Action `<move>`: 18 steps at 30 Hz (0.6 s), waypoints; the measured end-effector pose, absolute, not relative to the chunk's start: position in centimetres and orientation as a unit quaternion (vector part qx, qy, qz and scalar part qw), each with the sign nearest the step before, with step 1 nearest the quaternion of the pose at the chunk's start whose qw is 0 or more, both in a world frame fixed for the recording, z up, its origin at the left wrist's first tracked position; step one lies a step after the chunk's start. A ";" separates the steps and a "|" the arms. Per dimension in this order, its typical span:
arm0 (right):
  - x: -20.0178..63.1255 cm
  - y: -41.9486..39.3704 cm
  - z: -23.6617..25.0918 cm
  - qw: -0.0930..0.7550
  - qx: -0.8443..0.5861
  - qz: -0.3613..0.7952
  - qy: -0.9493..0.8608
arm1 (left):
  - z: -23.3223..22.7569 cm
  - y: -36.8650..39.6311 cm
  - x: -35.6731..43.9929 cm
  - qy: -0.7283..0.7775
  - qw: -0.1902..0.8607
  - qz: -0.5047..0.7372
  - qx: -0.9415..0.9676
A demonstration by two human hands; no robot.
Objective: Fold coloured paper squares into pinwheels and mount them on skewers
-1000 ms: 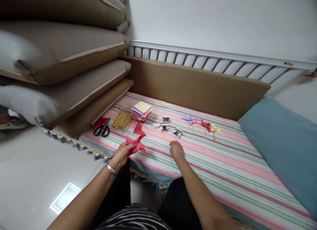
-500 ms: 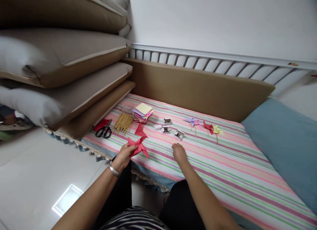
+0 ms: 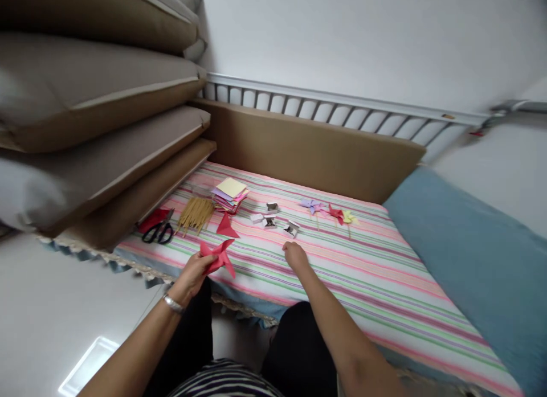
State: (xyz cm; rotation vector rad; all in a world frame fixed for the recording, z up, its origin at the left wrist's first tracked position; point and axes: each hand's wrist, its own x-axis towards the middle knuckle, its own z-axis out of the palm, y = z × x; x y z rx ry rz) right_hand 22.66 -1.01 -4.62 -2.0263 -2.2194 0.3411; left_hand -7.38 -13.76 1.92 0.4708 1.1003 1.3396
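Note:
My left hand (image 3: 190,274) holds a folded red paper pinwheel (image 3: 219,257) above the near edge of the striped bedsheet (image 3: 350,283). My right hand (image 3: 294,254) rests on the sheet with fingers curled, just short of some small silver clips (image 3: 273,220); whether it holds anything is hidden. A loose red paper triangle (image 3: 225,226) lies just beyond the pinwheel. Further back lie a stack of coloured paper squares (image 3: 229,192) and a bundle of thin wooden sticks (image 3: 195,213).
Black scissors (image 3: 159,232) with a red paper lie at the left. Finished pinwheels on sticks (image 3: 327,212) lie behind the clips. Brown cushions (image 3: 94,118) are stacked at the left, a brown panel (image 3: 311,149) at the back, a blue blanket (image 3: 478,260) at the right.
The view has swung right, so everything sits further left in the frame. My left hand with the red pinwheel has dropped slightly toward me. My right hand stays by the clips.

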 end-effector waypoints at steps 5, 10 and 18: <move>22.8 -1.4 -3.8 0.123 -0.679 0.157 -0.707 | 1.2 -13.1 -7.4 0.487 0.635 0.565 0.200; 20.0 -3.1 -0.8 0.237 -0.634 0.229 -0.699 | 1.6 -13.0 -6.5 0.488 0.606 0.584 0.233; 11.8 -11.6 6.3 0.446 -0.434 0.400 -0.673 | 5.1 -13.6 -3.9 0.490 0.554 0.626 0.246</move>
